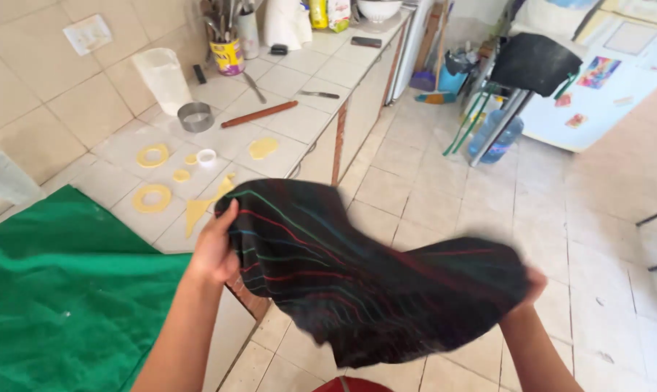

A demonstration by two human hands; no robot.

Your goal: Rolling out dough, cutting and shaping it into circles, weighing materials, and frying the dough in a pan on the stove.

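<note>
Tiled and pale, the table [285, 123] is seen running along the wall, with a green cloth [67, 290] spread over its near end and yellow dough rings [152, 197] laid out beyond, a rolling pin [259, 114] further back. Out over the tiled floor [444, 196] a dark striped cloth [357, 276] is held stretched between both hands. Its left edge is pinched by the left hand [216, 250], fingers closed on the fabric; the right hand [533, 284] is mostly hidden behind the far edge (its grip is taken to be closed too). The long axis runs left to right, sagging in between, with the left hand nearer the table.
</note>
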